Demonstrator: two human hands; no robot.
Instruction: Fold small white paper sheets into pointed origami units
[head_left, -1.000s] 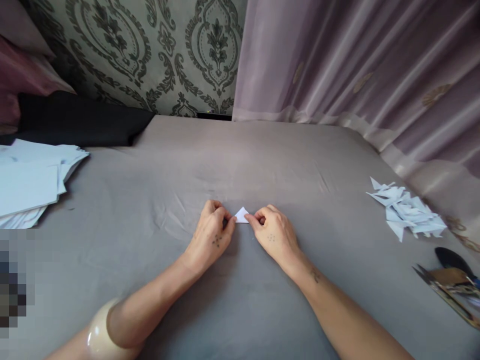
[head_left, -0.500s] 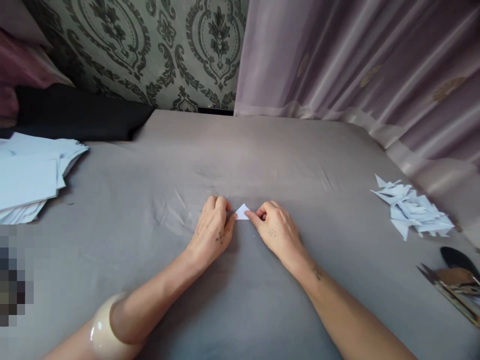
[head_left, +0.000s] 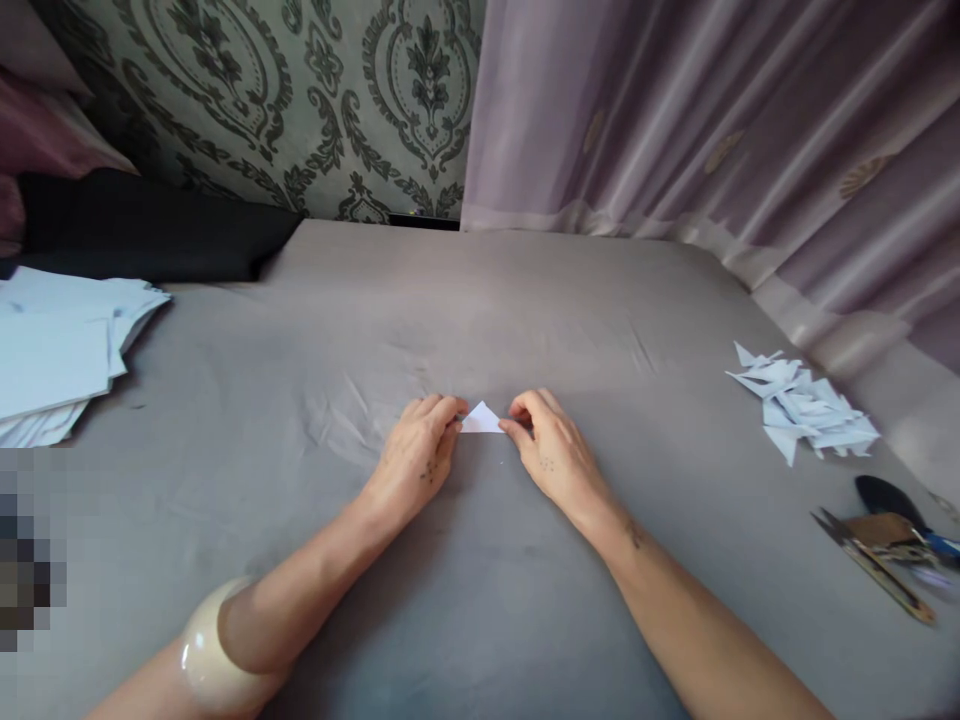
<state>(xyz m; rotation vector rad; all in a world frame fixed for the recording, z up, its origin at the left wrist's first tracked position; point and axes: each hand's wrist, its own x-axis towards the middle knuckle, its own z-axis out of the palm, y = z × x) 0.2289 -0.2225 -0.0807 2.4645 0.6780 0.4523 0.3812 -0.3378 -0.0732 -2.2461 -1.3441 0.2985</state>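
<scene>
White paper triangle (head_left: 482,419) between hands (head_left: 416,450) (head_left: 559,445), wide grey cloth (head_left: 480,320), distant far edge (head_left: 570,238)

The head camera looks forward (and downward) across grey cloth (head_left: 480,300) toward patterned wallpaper (head_left: 324,110).

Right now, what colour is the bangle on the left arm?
The bangle is glossy cream; it shows best in the head view, the only one.
</scene>
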